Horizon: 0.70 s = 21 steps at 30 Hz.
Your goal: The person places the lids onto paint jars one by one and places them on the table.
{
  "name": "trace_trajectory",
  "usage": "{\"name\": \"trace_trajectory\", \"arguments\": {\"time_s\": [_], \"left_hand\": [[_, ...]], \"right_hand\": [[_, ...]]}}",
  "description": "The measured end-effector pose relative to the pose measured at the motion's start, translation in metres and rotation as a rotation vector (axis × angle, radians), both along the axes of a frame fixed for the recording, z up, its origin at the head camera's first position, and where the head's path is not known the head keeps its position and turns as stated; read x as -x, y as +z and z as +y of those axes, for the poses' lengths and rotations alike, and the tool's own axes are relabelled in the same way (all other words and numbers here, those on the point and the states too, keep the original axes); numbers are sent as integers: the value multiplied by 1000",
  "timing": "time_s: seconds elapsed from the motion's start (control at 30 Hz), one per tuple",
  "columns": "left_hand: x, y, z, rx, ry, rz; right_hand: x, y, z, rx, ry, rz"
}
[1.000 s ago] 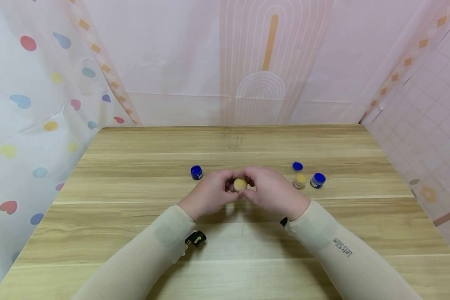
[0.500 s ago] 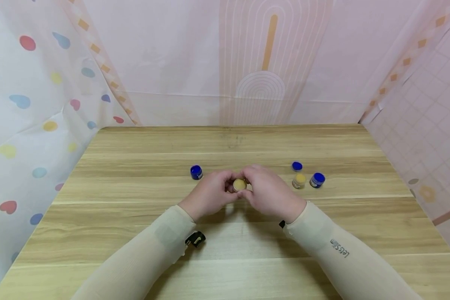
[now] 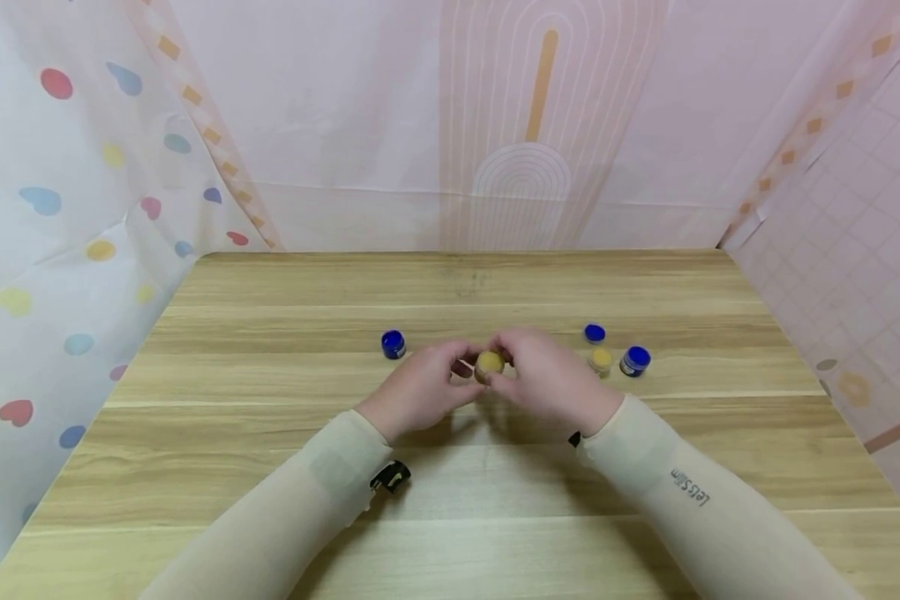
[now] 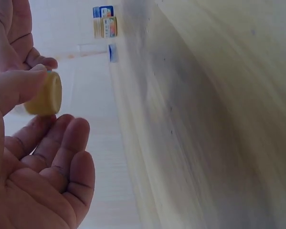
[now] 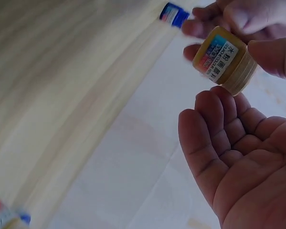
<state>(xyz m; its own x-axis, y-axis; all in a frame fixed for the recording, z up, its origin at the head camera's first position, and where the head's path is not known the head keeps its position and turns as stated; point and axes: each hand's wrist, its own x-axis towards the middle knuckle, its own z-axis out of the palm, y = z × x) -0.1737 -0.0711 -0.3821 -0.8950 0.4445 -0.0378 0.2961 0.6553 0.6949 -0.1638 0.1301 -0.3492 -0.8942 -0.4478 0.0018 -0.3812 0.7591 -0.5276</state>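
Observation:
My right hand [image 3: 547,375] pinches a small yellow gouache paint jar [image 3: 489,365] between thumb and fingertips, above the middle of the wooden table. In the right wrist view the jar [image 5: 220,56] is tilted, its printed label showing, with the right thumb on its ridged lid end. My left hand [image 3: 420,387] faces it from the left, fingers loosely bent and a gap between them and the jar in the head view. The left thumb overlaps the jar in the left wrist view. A blue paint jar [image 3: 393,344] stands just beyond the left hand.
To the right of the hands stand a second yellow jar [image 3: 601,360], partly behind the right hand, and another blue jar [image 3: 635,360]. A flat blue lid [image 3: 594,333] lies behind them. Patterned cloth [image 3: 345,167] hangs along the table's back and sides.
The yellow jar has moved slightly right and tilted in the right hand's fingers. The left hand, earlier around the jar's side, now stands apart from it. The other jars have not moved.

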Motion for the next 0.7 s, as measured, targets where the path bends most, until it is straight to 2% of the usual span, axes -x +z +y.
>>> {"name": "trace_trajectory", "arguments": {"time_s": [0.17,0.4,0.57,0.7], "left_hand": [[0,2,-6,40,20,11],[3,2,-22,117,11,112],[5,2,-36,182,42,150],[7,1,-47,200,50,166]], "right_hand": [[13,5,20,-102,-59,-17],[31,0,54,-240,-103,-26],[39,-7,67,-300,-105,-42],[41,-10,70,-321,-94,-35]]}}
